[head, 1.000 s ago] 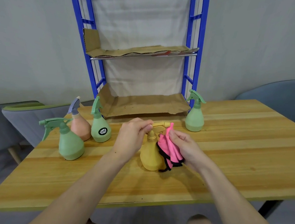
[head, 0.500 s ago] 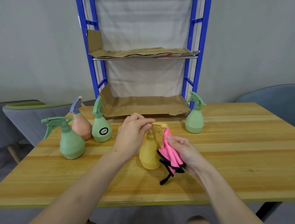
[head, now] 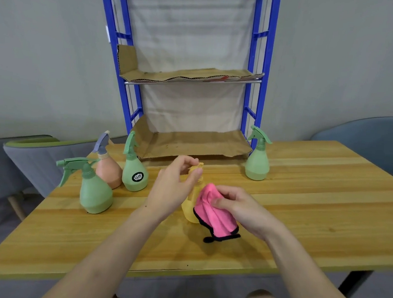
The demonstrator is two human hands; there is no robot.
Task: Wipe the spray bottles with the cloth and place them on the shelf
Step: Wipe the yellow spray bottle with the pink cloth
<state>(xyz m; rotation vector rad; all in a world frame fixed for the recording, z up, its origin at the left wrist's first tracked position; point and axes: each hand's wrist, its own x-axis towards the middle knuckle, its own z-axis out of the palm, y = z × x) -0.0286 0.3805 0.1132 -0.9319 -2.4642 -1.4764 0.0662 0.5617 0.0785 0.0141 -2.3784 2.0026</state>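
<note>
The yellow spray bottle (head: 190, 210) stands upright around the middle of the surface (head: 316, 207), a little left of centre. The left hand (head: 175, 187) pinches its spray head between thumb and curled fingers. The right hand (head: 242, 207) grips a bunched pink cloth (head: 217, 219) and presses it against the bottle's right side; the cloth's black-edged corner hangs down to the surface.

Toward the far left corner stand three more bottles close together: a green one (head: 95, 192) nearest, a peach one (head: 109, 172) behind it and a labelled green one (head: 135, 174) beside that. Another green bottle (head: 257, 162) stands by the far edge, just beside the right post of the blue shelf (head: 267, 60), whose levels are lined with cardboard (head: 191, 146) and carry no bottles yet.

The likely trouble lies in the hold. A pinch on the head alone steadies the bottle poorly, so a firm sideways wipe could twist or tip it. Fingers so near the trigger might also squeeze out spray. Later, the warped, uneven cardboard could leave a bottle standing unsteadily on the shelf.
</note>
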